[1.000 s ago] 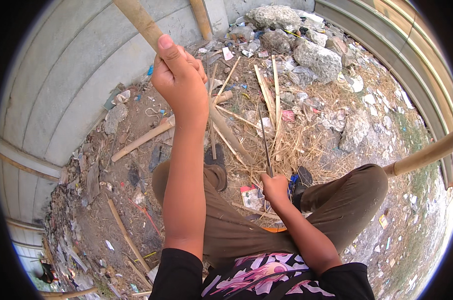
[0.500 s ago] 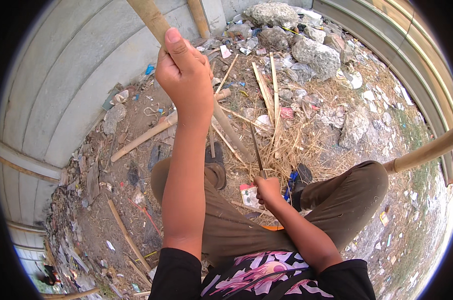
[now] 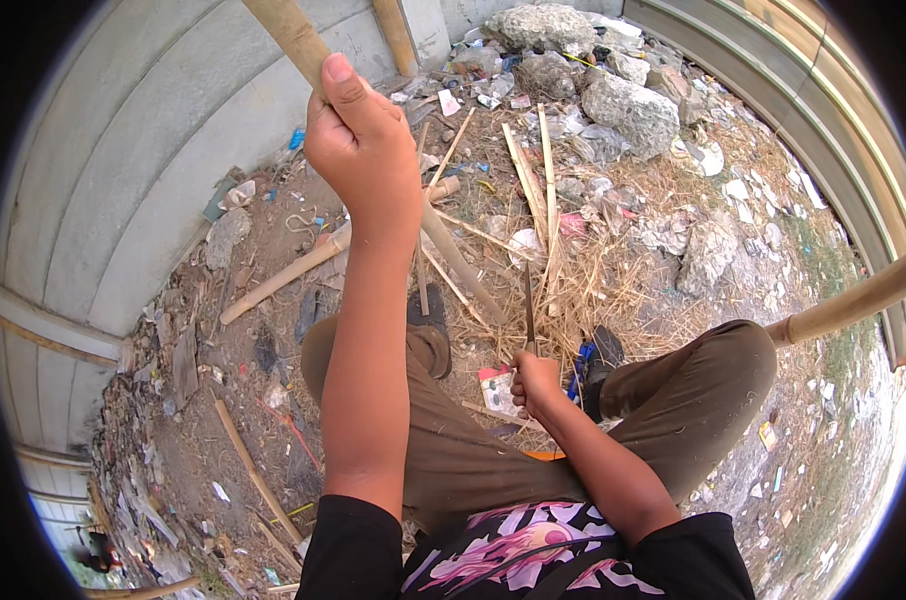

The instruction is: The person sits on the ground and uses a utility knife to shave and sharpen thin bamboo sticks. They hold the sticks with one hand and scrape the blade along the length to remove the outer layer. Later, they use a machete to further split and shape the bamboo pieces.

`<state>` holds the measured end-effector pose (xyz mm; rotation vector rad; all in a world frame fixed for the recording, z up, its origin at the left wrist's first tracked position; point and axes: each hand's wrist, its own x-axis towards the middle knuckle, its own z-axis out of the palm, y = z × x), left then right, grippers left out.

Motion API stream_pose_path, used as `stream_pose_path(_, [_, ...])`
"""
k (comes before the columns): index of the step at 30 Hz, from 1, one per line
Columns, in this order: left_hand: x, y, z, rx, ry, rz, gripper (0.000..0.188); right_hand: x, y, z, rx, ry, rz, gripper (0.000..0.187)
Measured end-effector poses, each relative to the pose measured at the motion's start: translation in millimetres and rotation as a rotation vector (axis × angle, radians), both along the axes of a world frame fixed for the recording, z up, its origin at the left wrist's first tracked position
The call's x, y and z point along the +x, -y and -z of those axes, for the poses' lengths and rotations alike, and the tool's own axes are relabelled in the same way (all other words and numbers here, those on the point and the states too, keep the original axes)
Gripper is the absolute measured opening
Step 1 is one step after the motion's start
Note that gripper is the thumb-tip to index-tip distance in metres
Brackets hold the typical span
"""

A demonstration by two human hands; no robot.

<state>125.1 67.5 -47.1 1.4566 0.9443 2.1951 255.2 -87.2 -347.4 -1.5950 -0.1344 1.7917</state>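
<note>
Raised at the upper left, my left hand (image 3: 361, 140) is wrapped round a bamboo pole (image 3: 288, 38) that slants up out of view. Below the wrist, what looks like the same pole runs down toward the ground between my feet. Low in the middle, my right hand (image 3: 536, 383) grips a long-bladed knife (image 3: 530, 312), its narrow dark blade pointing away from me. The blade stands apart from the pole, to its right. Fingers hide most of the knife's handle. Straw-like bamboo shavings (image 3: 593, 290) and split bamboo strips (image 3: 529, 180) lie beyond the blade.
My bent legs (image 3: 688, 400) frame the work spot. Another bamboo pole (image 3: 293, 275) lies left, and one (image 3: 843, 300) juts in at right. Rocks (image 3: 633, 112) and litter lie at the back. A concrete wall (image 3: 123, 150) stands left, a ribbed barrier (image 3: 773, 85) right.
The knife has swung slightly, its tip lower and farther right, away from the pole. My left hand and the pole have shifted a little to the left.
</note>
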Motion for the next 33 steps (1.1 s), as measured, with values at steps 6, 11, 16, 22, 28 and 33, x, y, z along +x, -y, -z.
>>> stream_pose_path(6, [-10.3, -1.7, 6.9, 0.009, -0.014, -0.065, 0.056, 14.2, -27.4, -103.8, 0.823, 0.189, 0.149, 0.03])
stream_pose_path(11, [1.8, -1.2, 3.1, -0.021, -0.004, -0.015, 0.056, -29.2, 1.2, -61.5, 0.559, -0.042, 0.197, 0.027])
stream_pose_path(16, [-14.7, 2.3, 1.1, -0.061, 0.044, 0.001, 0.057, -29.8, -4.2, -34.9, 0.128, -0.077, -0.083, 0.024])
stream_pose_path(22, [-32.0, 4.6, 1.4, -0.092, 0.089, -0.077, 0.056, -14.1, -18.6, -69.6, 0.615, -0.018, 0.241, 0.03])
stream_pose_path(28, [-19.2, 6.4, 3.0, -0.065, 0.048, 0.004, 0.058, -27.6, -6.7, -45.5, 0.509, -0.197, 0.349, 0.029])
stream_pose_path(33, [-24.9, 9.7, -1.3, -0.087, 0.059, 0.064, 0.058, -23.3, -7.7, -45.7, 0.109, -0.244, -0.056, 0.02])
